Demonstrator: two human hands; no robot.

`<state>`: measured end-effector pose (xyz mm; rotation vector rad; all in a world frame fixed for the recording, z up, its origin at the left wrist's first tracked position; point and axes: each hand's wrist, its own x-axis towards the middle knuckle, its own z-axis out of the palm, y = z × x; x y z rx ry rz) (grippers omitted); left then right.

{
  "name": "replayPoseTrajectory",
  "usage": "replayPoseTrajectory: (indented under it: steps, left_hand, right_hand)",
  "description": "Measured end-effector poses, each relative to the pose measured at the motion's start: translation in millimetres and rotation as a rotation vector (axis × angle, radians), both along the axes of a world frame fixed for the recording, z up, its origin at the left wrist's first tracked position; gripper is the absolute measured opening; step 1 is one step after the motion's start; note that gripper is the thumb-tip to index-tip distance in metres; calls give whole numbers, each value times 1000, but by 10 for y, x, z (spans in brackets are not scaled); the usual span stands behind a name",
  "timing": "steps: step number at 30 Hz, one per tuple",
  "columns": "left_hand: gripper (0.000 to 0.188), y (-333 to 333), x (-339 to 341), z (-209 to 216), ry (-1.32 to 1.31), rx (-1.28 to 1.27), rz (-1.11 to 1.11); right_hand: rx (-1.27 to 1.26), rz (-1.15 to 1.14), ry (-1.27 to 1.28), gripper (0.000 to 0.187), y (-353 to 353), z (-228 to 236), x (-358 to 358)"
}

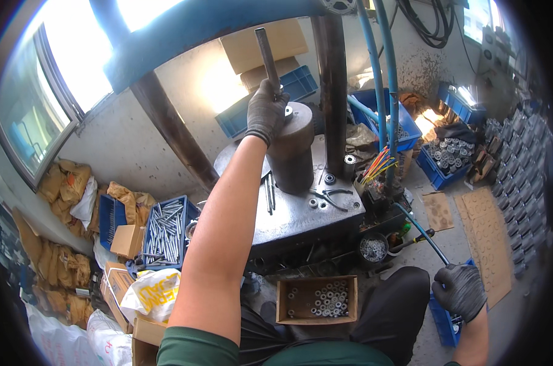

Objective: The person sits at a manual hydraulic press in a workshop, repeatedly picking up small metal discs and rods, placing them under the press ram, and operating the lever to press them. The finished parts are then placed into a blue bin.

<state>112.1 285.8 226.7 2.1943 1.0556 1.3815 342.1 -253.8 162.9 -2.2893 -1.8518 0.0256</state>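
My left hand (265, 113), in a dark glove, is closed around a dark metal bar (266, 52) that stands nearly upright. It is at the top of a thick steel cylinder (290, 161) on the metal press table (270, 229). Beside the fingers, a small light-coloured ring (289, 111) lies on the cylinder's top; the bar's lower end is hidden by my hand. Low on the right, my gloved right hand (461, 291) grips the end of a long blue lever (424, 235). Pliers (330, 199), thin rods (269, 194) and a bearing (329, 179) lie on the table.
A wooden box of small rings (316, 279) sits between my legs. Blue bins hold metal rods (165, 226) at left and round parts (450, 154) at right. Dark press columns (329, 91) flank the cylinder. Stacked metal parts (524, 177) line the far right.
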Motion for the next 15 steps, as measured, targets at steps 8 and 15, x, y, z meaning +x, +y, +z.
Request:
replayPoseTrajectory:
  steps: [8, 15]
  left_hand:
    - [31, 31, 7, -19, -15, -11, -10]
    - [29, 18, 10, -5, -7, 13, 9]
  right_hand:
    - [77, 1, -12, 16, -5, -53, -6]
    - [2, 24, -32, 13, 42, 101, 6]
